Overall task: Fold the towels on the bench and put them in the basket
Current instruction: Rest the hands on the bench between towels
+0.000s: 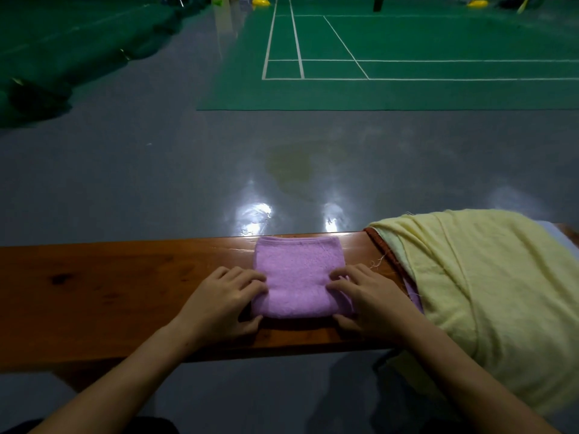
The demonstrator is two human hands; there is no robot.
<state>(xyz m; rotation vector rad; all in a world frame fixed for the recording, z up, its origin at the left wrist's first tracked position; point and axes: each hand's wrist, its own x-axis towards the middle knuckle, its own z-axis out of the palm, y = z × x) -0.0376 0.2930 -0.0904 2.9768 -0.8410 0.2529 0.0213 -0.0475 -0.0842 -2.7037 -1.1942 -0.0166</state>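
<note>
A folded purple towel (297, 274) lies flat on the wooden bench (109, 286), near its middle. My left hand (224, 300) grips the towel's left edge, fingers curled on top and thumb at the near corner. My right hand (366, 303) grips the right edge the same way. A loose yellow towel (488, 289) is draped over the bench's right end and hangs off the front. A reddish-brown cloth (376, 242) and a sliver of another purple cloth (412, 292) peek out beneath it. No basket is in view.
Bare bench wood stretches to the left of my hands. Beyond the bench is a shiny grey floor (188, 170) and a green badminton court (407, 42). Dark green padding (62, 57) lies at the far left.
</note>
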